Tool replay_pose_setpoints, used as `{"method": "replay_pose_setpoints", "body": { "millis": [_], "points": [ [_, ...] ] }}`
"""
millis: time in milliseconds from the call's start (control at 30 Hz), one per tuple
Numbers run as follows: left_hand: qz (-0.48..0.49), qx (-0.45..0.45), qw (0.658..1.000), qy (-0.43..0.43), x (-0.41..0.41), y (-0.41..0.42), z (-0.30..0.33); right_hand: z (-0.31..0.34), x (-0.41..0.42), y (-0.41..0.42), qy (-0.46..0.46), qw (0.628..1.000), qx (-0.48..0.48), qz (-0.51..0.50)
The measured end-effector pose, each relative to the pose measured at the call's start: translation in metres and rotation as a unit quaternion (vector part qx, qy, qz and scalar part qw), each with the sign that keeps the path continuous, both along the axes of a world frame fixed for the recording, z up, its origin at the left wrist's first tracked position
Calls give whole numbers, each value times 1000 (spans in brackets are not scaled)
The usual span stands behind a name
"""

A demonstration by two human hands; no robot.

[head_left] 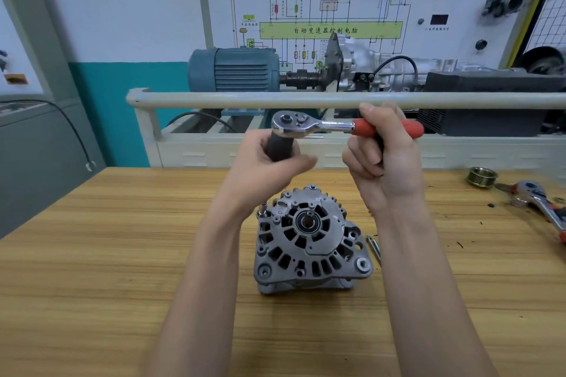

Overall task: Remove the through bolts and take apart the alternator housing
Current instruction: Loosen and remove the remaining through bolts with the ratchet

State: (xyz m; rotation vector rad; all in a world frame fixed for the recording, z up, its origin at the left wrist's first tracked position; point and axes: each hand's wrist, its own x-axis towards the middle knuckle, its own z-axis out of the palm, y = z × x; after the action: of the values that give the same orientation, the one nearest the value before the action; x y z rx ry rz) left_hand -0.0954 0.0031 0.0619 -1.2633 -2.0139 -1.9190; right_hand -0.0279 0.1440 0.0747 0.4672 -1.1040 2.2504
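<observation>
A light wooden workbench (pixel 107 254) stands before a white wall panel printed with a wiring diagram (pixel 321 9), with a blue-grey electric motor (pixel 232 69) behind a pale rail. At the bench's centre sits the grey cast-metal alternator (pixel 309 239), shaft end up, two loose steel bolts (pixel 374 246) just beside it at 3 o'clock. Above it at 12 o'clock, clear of it, the left hand (pixel 269 168) curls its fingers round a dark socket (pixel 278 145) under the chrome ratchet wrench (pixel 306 124), whose red handle the right hand (pixel 386 159) grips.
</observation>
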Motion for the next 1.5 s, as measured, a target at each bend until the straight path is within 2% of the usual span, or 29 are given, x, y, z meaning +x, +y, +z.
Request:
{"method": "replay_pose_setpoints", "body": {
  "millis": [133, 200, 267, 367, 467, 533, 600, 667, 733, 800, 967, 1033, 1167, 1267, 1367, 1500],
  "points": [
    [-150, -132, 979, 50, 1, -15, 3, -2, -5, 5, -28, 993, 22, 110],
    [-165, -167, 969, 78, 4, -13, 1, -2, -6, 5, -12, 992, 40, 120],
    [-145, -126, 980, 55, 4, -10, 0, -1, -5, 6, 6, 993, 46, 108],
    [-71, 11, 997, -27, 3, -3, 1, 0, -1, 4, 8, 998, 21, 55],
    [101, 134, 984, -61, 5, 16, 1, -1, 0, -11, 18, 999, -5, -35],
    [155, 163, 972, -67, 7, 22, 1, -2, 1, -19, 24, 996, -16, -79],
    [113, 135, 983, -47, 4, 16, -1, -2, 3, -23, 31, 996, -23, -84],
    [32, 69, 997, -12, -1, 2, 1, 0, 4, -21, 21, 997, -29, -70],
    [-48, 18, 998, 23, -4, -9, 1, 1, 4, -18, -3, 999, -25, -45],
    [-106, -1, 994, 17, -5, -15, 1, 4, 1, -15, -31, 999, -7, -6],
    [-146, -30, 989, -14, -7, -20, 1, 29, -11, -9, -75, 988, 98, 93],
    [-113, 6, 993, -26, -7, -17, 2, 32, -12, -13, -87, 990, 84, 75],
    [59, 121, 989, -64, -3, 1, 4, 8, -2, -34, -44, 997, -19, -66],
    [127, 139, 980, -66, 0, 11, 2, -5, 6, -46, -5, 991, -53, -123],
    [47, 86, 995, -23, -4, 1, 1, 3, 5, -35, -30, 994, -40, -97],
    [-113, 46, 993, 1, -10, -15, 0, 28, -13, -11, -110, 990, 70, 43]
  ]
}}
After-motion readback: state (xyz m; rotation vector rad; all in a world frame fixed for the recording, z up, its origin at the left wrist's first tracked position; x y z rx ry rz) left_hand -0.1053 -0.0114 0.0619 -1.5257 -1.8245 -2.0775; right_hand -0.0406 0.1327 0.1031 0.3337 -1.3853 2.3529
